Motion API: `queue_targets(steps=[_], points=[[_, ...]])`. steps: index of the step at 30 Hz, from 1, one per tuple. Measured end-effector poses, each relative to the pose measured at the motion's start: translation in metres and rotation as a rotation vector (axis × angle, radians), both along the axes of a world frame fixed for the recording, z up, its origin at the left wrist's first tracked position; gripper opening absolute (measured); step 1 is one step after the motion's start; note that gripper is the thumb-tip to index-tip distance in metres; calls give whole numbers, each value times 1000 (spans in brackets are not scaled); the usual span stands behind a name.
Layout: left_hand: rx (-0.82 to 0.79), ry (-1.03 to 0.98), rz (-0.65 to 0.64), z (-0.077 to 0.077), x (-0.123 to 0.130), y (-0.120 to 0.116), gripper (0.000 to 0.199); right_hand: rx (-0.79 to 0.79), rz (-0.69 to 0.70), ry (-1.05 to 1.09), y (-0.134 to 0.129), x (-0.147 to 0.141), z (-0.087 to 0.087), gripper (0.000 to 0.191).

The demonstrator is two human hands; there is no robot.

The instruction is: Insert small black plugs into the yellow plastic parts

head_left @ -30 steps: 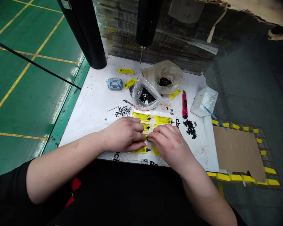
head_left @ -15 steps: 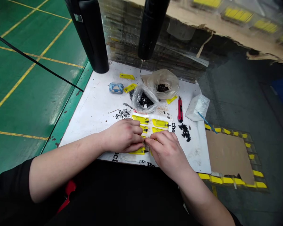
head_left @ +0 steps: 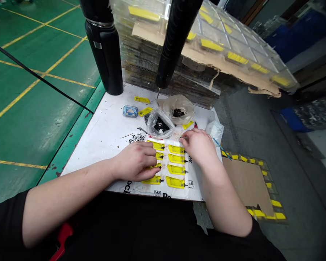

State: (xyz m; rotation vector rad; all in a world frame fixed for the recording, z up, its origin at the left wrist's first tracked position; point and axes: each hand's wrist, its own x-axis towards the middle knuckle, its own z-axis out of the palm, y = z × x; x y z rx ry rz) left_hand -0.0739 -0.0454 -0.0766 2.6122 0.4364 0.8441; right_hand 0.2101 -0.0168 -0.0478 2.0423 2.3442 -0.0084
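Note:
My left hand (head_left: 136, 161) lies curled over the left column of yellow plastic tags (head_left: 157, 145), its fingertips partly covering several of them. My right hand (head_left: 197, 145) is above the table's upper right, with its fingertips pinched together next to the top of the right column of yellow tags (head_left: 176, 158). Whether either hand holds something small, I cannot tell. Beyond my fingertips lie a clear bag of black parts (head_left: 159, 125) and a cloudy bag (head_left: 178, 110). A red utility knife (head_left: 196, 125) is mostly hidden behind my right hand.
Loose black parts (head_left: 135, 138) and a blue tin (head_left: 130, 111) lie on the white sheet (head_left: 111, 145). Black cylinders (head_left: 105, 59) stand at the back, before stacked clear trays (head_left: 206, 40). Green floor lies left; cardboard (head_left: 247, 185) lies right.
My right hand has moved away from my left, up and rightward, uncovering the tags. The view has tilted up, showing more of the stacked trays. My left hand stays over the tags.

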Motion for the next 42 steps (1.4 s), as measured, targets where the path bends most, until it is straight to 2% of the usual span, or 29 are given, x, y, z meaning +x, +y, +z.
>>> queue_targets(steps=[7, 12, 14, 16, 19, 21, 24, 29, 38, 42], points=[[-3, -24, 9, 1, 0, 0, 36, -33, 28, 1, 4, -2, -5, 16], [-18, -41, 17, -1, 1, 0, 34, -18, 57, 78, -1, 4, 2, 15], [-9, -58, 32, -2, 0, 0, 32, 9, 89, 286, -14, 2, 8, 12], [12, -106, 61, -2, 0, -1, 27, 3, 107, 620, -33, -5, 13, 11], [61, -266, 131, -2, -1, -4, 12, -121, 64, 1078, -66, -21, 16, 13], [102, -353, 172, -2, -1, -7, 16, -207, 6, 1277, -83, -31, 12, 15], [135, -367, 192, -2, -1, -9, 26, -275, -90, 1442, -97, -41, 1, 18], [164, -344, 171, -1, 2, -13, 30, -282, -205, 1557, -106, -47, -12, 20], [156, -340, 177, -3, 2, -14, 24, -252, -247, 1553, -112, -56, -16, 29], [163, -328, 193, -3, 2, -12, 21, -253, -245, 1554, -114, -57, -18, 26]])
